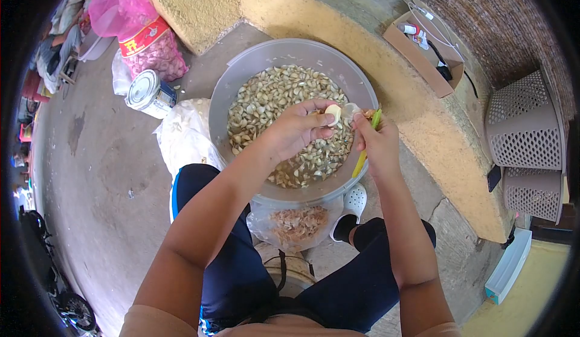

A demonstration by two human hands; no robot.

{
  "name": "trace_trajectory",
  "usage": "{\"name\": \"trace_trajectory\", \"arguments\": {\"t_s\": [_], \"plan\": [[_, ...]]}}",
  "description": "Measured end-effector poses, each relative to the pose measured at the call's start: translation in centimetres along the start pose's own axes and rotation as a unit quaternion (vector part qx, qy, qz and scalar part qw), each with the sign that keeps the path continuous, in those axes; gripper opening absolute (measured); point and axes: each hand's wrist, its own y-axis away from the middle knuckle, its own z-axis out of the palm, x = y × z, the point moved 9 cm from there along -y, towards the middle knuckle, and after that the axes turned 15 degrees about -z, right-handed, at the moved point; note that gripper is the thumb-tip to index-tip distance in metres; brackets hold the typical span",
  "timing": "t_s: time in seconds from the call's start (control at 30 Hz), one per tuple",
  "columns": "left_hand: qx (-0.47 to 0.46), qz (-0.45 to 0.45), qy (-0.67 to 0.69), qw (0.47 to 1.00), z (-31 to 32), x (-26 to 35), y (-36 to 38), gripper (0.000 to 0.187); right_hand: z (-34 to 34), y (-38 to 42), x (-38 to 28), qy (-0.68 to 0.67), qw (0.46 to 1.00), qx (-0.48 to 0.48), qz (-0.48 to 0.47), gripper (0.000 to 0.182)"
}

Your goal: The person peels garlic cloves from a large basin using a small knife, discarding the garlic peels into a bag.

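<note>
A large grey tub (217, 98) stands between my knees and the yellow ledge, holding many garlic cloves (272, 89) in liquid. Above it, my left hand (305, 125) pinches a pale peeled garlic clove (333, 113) between thumb and fingers. Close on its right, my right hand (376, 134) is closed around a yellow-green knife (360, 163), with brownish bits of skin at its fingertips. A thin whitish piece (349, 110) shows between the two hands. The knife's blade cannot be clearly made out.
A clear bag of peelings (299, 225) lies below the tub. To the left are a white sack (188, 132), a can (151, 93) and a pink mesh bag of garlic (154, 53). At right, a cardboard box (423, 56) sits on the ledge (386, 83), near perforated baskets (525, 125).
</note>
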Motion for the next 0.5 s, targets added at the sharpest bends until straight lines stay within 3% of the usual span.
{"name": "trace_trajectory", "arguments": {"t_s": [0.17,0.27,0.37,0.47,0.5], "plan": [[-0.051,0.005,0.03,0.998,0.0,0.2,0.0,0.034,-0.7,-0.2,-0.5,-0.014,0.999,0.035,0.007,0.014],[-0.038,-0.003,0.015,0.999,-0.1,0.2,0.2,0.034,-0.8,-0.1,-0.1,-0.013,0.999,0.004,0.029,0.014],[-0.004,0.006,0.015,1.0,-0.9,0.8,0.4,0.032,0.2,0.7,0.7,0.18,0.969,-0.157,0.065,0.013],[0.012,0.016,-0.014,1.0,-1.5,2.2,1.3,0.029,3.5,3.2,2.3,0.307,0.858,-0.403,-0.085,0.017],[0.026,0.02,-0.008,0.999,-1.9,2.6,1.9,0.029,4.3,4.4,3.1,0.321,0.832,-0.441,-0.097,0.018]]}}
